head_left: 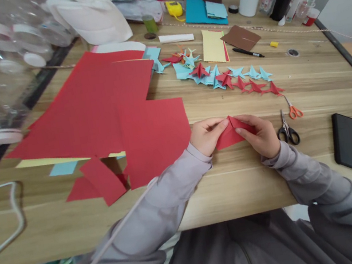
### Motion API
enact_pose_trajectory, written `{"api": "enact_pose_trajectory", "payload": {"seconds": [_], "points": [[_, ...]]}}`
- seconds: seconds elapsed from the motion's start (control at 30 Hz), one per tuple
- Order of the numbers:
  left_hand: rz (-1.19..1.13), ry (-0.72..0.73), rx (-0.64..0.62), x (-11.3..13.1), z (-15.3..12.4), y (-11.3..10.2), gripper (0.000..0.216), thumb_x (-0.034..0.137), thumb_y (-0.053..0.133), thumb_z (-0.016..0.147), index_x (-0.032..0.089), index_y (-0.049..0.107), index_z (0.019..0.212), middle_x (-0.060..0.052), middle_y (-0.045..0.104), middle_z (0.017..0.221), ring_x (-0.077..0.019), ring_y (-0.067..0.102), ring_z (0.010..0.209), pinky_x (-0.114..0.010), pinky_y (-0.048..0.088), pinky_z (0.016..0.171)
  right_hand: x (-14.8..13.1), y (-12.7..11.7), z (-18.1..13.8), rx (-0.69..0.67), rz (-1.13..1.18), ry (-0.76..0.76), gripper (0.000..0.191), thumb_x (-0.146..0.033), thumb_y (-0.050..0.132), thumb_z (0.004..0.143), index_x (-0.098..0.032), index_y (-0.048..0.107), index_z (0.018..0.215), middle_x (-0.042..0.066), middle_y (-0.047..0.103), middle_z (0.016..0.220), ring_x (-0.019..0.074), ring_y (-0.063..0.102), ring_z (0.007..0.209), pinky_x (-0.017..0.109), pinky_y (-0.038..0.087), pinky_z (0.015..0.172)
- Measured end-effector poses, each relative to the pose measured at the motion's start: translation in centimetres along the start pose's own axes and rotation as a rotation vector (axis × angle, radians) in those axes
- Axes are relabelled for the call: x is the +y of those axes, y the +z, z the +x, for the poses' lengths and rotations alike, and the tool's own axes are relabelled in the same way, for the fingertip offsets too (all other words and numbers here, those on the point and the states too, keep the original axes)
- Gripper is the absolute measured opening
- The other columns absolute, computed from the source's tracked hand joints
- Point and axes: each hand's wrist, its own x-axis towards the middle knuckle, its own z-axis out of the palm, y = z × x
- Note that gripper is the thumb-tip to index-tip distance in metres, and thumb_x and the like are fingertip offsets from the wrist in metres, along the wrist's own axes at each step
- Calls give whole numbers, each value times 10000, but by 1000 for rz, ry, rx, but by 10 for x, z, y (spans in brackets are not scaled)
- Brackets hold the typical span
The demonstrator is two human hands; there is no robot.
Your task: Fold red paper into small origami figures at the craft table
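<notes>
A small piece of red paper (231,139), partly folded with a peak at its top edge, is held between both hands near the table's front. My left hand (208,135) pinches its left side, thumb on top close to the peak. On the other side my right hand (260,135) grips the paper's right part, with the thumb pressed on the fold. My fingers hide parts of the sheet. Beside my left hand lies a large red sheet (159,139). Black-handled scissors (286,130) rest just right of my right hand, with orange-handled scissors (294,110) beyond them.
Folded red paper stars (256,87) and light blue ones (236,71) lie in rows farther back. Red paper strips (105,180) sit at left. A phone (347,142) lies at right. Plastic bottles (1,57) crowd the left; a white cable (121,231) crosses my left sleeve.
</notes>
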Motion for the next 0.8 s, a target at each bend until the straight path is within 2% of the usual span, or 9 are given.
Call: {"api": "enact_pose_trajectory", "payload": {"seconds": [0.13, 0.33, 0.47, 0.67, 0.8], "points": [[-13, -19, -6, 1, -1, 0, 307, 442, 759, 640, 161, 759, 763, -64, 756, 814, -199, 677, 792, -319, 533, 758, -5, -1, -2, 14, -98, -85, 346, -254, 610, 833, -220, 632, 1177, 73, 718, 1098, 205, 677, 997, 338, 535, 889], [-79, -52, -12, -2, 1, 2, 248, 393, 767, 638, 162, 756, 728, -58, 750, 770, -182, 672, 737, -301, 535, 713, -7, -2, -2, 6, -161, -253, 302, -171, 498, 892, -236, 680, 1124, 76, 736, 1029, 184, 695, 929, 298, 549, 814], [-56, -30, 7, -1, 0, 2, 201, 351, 757, 639, 159, 749, 696, -47, 743, 728, -176, 660, 696, -296, 527, 687, -6, -3, -3, -26, -146, -268, 284, -173, 501, 893, -252, 708, 1071, 65, 746, 951, 178, 705, 864, 287, 564, 760], [-58, -27, 29, 3, -1, 1, 150, 311, 735, 637, 161, 736, 650, -33, 728, 680, -167, 648, 670, -292, 517, 693, -6, -5, -2, -38, -144, -370, 264, -127, 505, 883, -203, 711, 1029, 74, 747, 946, 163, 710, 856, 273, 581, 757], [-82, -50, 10, 4, -1, 2, 155, 316, 744, 626, 162, 735, 645, -30, 724, 667, -161, 640, 657, -295, 514, 703, -7, -5, -2, -32, -195, -384, 259, -113, 505, 880, -199, 714, 1005, 81, 746, 926, 161, 713, 842, 265, 588, 736]]}}
